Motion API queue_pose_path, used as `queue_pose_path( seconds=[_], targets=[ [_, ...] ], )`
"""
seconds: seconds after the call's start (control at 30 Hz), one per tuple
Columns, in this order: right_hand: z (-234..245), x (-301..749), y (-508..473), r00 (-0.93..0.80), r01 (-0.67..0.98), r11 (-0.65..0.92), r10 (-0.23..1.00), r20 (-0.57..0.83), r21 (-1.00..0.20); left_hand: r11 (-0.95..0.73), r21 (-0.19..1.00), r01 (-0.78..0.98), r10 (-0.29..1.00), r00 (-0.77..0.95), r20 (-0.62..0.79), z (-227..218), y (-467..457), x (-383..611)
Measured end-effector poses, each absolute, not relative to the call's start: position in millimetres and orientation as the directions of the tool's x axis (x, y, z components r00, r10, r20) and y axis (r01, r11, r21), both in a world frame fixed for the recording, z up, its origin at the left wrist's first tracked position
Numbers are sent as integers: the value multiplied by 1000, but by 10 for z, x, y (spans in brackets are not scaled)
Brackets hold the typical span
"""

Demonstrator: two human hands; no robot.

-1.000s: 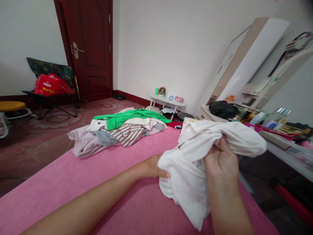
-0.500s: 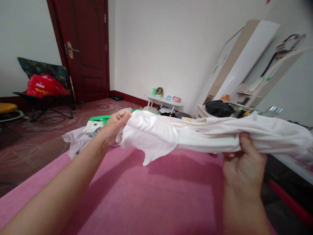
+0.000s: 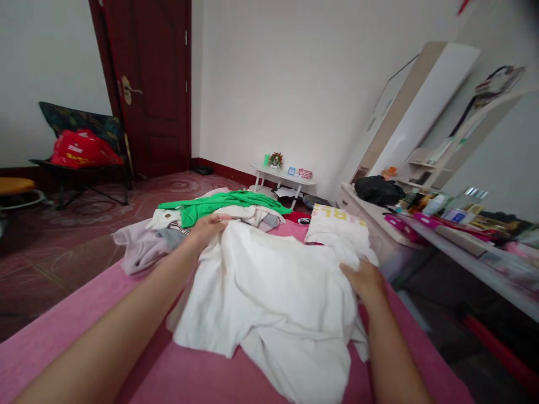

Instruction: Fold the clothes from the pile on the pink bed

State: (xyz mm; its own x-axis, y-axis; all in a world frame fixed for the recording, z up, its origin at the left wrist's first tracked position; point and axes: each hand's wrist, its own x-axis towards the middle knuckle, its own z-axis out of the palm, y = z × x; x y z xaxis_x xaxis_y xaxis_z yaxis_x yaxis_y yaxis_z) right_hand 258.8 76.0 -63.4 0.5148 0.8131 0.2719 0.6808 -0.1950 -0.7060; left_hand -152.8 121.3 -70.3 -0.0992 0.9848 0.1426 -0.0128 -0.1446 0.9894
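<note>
A white shirt (image 3: 282,280) hangs spread between my hands, its lower part draped over the pink bed cover (image 3: 168,365). My left hand (image 3: 213,224) pinches its upper left edge. On the other side, my right hand (image 3: 364,278) grips the right edge, fingers partly hidden by the fabric. Beyond my left hand lies a heap of clothes with a green garment (image 3: 223,203) on top and a pale lilac garment (image 3: 141,244) at its left. A folded white garment with yellow lettering (image 3: 339,227) lies just beyond my right hand.
To the right stands a dressing table (image 3: 463,247) crowded with bottles and boxes, with a black bag (image 3: 379,191) at its far end. A low white table (image 3: 282,175) is by the back wall. A folding chair (image 3: 80,120) at left holds a red plastic bag (image 3: 86,150).
The white shirt was held bunched and stretched sideways in the air; now it is spread open and lower over the bed. My right hand has moved left and away from me.
</note>
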Motion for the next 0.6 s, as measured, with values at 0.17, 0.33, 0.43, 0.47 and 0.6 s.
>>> queue_pose_path(
  seconds=[0.17, 0.33, 0.43, 0.47, 0.6],
  targets=[
    [-829, 2411, 780, 402, 904, -309, 848, 344, -294, -136, 703, 698, 988, 152, 40, -1038, 1236, -1426],
    [-993, 2131, 842, 175, 966, -124, 960, 220, -227, -315, 366, 876, 927, 367, -81, -858, 1028, -1303],
    [-1133, 2200, 878, 246, 946, -226, 967, 60, -233, -399, 330, 856, 877, 461, -135, -809, 922, -1213],
    [-1160, 2251, 882, 278, 937, -262, 960, 39, -231, -433, 338, 836, 851, 503, -154, -814, 901, -1188],
    [-1124, 2405, 877, 343, 900, -306, 936, 73, -310, -488, 304, 818, 829, 544, -133, -824, 900, -1142]
  ],
)
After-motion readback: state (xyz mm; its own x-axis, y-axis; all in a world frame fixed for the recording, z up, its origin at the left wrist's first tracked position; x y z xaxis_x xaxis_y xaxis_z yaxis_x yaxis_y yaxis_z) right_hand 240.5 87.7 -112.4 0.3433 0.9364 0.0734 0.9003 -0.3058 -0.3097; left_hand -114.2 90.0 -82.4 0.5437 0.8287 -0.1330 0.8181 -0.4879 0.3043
